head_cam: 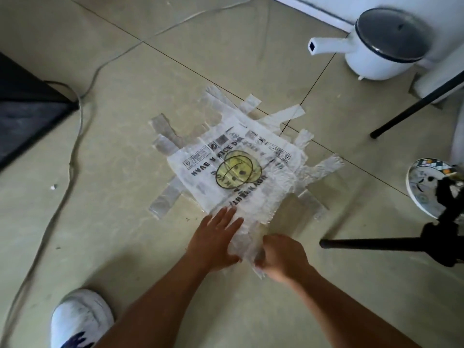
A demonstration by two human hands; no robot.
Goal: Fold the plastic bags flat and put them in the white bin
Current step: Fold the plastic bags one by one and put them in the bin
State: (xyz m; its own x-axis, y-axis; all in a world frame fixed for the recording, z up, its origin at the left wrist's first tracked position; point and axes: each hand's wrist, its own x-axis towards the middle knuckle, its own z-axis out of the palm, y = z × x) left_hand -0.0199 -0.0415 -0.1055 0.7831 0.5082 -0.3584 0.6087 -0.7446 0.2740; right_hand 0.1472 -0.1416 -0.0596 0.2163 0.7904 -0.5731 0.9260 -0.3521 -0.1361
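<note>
A stack of thin, translucent plastic carrier bags [233, 169] with black lettering and a yellow smiley print lies spread on the pale tiled floor [125, 234], directly ahead of the person. Several bags overlap at differing angles, so their handle strips fan outward on all sides. The topmost printed bag has its long axis running diagonally, from the near edge at the hands toward the far right; its handles point away from the person.

The left hand [216, 237] rests palm-down with fingers extended and spread on the near edge of the stack. It grips nothing; this placement likely pins the layers so they do not slide on the smooth tile. The right hand [282, 257] is curled closed around a bunched near corner of the plastic, apparently to lift it for a fold.

The white pedal bin with a dark-rimmed grey lid [386, 43] stands at the far right, well apart from the bags, lid closed. Black tripod legs [371, 243] lie near the right hand and could snag a lifted bag.
</note>
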